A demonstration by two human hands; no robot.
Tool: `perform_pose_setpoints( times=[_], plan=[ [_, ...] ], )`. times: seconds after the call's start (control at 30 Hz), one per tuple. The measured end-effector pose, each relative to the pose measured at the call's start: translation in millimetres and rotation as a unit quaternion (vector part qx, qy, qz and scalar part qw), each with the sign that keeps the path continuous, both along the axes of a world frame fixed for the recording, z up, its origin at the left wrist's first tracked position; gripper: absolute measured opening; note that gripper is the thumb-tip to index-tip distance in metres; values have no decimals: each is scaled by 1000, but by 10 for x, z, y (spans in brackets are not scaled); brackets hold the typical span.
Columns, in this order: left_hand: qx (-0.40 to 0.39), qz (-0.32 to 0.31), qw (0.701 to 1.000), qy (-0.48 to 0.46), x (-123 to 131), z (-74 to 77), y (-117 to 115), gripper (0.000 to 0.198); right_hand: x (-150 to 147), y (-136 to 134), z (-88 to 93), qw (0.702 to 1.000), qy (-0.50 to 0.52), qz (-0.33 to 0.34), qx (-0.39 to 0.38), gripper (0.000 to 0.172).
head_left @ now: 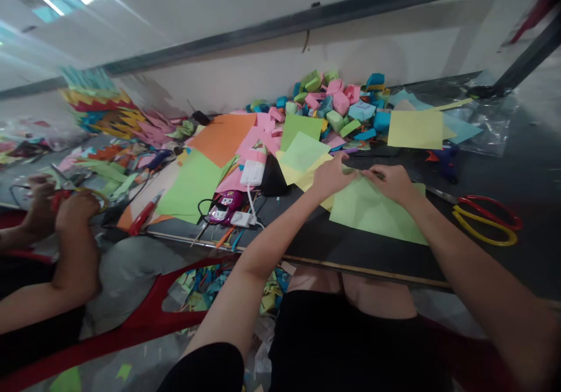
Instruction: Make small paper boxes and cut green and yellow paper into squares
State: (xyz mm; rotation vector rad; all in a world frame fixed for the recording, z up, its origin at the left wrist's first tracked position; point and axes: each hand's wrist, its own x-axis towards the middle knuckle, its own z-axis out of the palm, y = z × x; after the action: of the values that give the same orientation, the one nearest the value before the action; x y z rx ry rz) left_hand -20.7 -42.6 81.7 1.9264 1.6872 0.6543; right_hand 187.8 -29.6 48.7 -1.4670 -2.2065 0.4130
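A light green sheet of paper [374,210] lies on the dark table in front of me. My left hand [329,177] pinches its far edge with bent fingers. Close beside it, my right hand [391,183] is closed on the same far edge, thumb and fingers together. The fingers hide part of that edge. Pale green and yellow sheets [303,152] lie beyond and partly under my left hand. To the right of the sheet rest large scissors [486,219] with one red and one yellow handle loop.
Folded coloured paper pieces [337,103] are heaped at the wall. A yellow sheet [415,128] lies at back right. Orange paper [225,135], a green sheet [190,184], a purple power strip [225,206] and a white charger are on the left. A co-worker's hands [76,208] hold scissors at far left.
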Motion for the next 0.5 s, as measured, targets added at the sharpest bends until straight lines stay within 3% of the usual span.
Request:
perform_pose_setpoints(
  times=[0.07, 0.2, 0.3, 0.4, 0.5],
  plan=[
    [19, -28, 999, 2, 0, -41, 14, 44, -3, -45, 1, 1000, 21, 13, 2, 47],
    [0, -70, 996, -56, -107, -230, 78, 28, -7, -100, 22, 999, 24, 22, 9, 42],
    [9, -36, 982, -186, -185, -364, 156, 24, 48, -52, 42, 998, -19, -60, 31, 48],
    [22, -2, 948, -317, -191, -415, 209, 23, 164, 13, 50, 989, -28, -130, 59, 61],
    [-42, -37, 943, -329, -173, -414, 210, 25, 263, 23, 53, 989, 16, -134, 68, 63]
  ],
)
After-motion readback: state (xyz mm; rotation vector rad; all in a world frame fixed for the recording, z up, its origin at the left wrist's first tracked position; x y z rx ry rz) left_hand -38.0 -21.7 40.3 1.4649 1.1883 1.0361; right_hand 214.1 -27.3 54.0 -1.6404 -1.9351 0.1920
